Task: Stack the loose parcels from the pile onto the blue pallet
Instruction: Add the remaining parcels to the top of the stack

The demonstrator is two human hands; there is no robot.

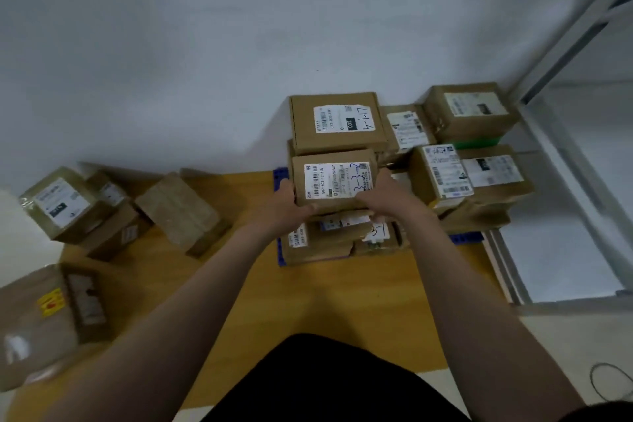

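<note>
Over the near-left stack on the blue pallet [466,237]: the labelled parcel [334,181] is held between both grips. Left grip [287,204] is curled round its left edge; right grip [378,200] is clamped on its near-right corner. The parcel rests on, or hangs just above, the boxes beneath; cannot tell which. To do this well: lower it flat, square its edges with the box below, and set it snug against the far parcel [337,122] so nothing overhangs. Slide fingers clear of the underside before letting go. Loose pile [68,209] lies on the floor [342,291], left.
</note>
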